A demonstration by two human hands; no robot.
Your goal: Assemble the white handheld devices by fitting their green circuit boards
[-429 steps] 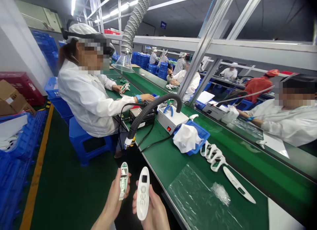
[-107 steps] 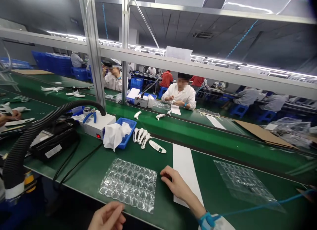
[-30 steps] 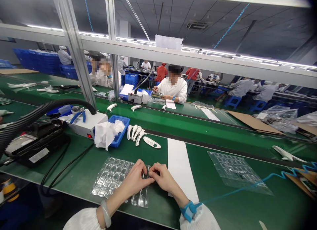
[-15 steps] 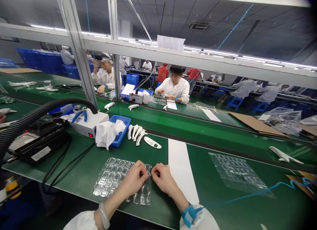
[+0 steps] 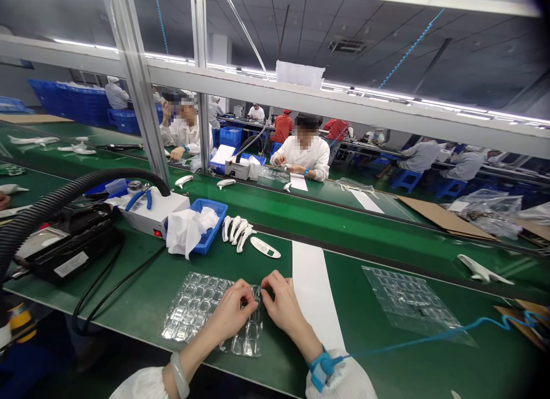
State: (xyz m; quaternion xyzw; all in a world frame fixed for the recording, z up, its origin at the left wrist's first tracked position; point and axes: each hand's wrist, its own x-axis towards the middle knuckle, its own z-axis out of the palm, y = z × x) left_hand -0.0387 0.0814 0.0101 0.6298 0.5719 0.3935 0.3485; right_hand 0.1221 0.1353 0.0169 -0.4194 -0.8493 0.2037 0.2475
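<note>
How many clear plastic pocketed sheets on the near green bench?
2: one pocketed sheet beneath the left hand, another sheet right of the white paper strip. Extra layers may be hidden.

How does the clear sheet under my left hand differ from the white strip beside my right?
The clear sheet is see-through; the white strip is opaque. The sheet has rows of cells, while the strip looks plain. The left hand hides part of the sheet; the right hand overlaps the strip's edge. Both lie on the green table.
</note>
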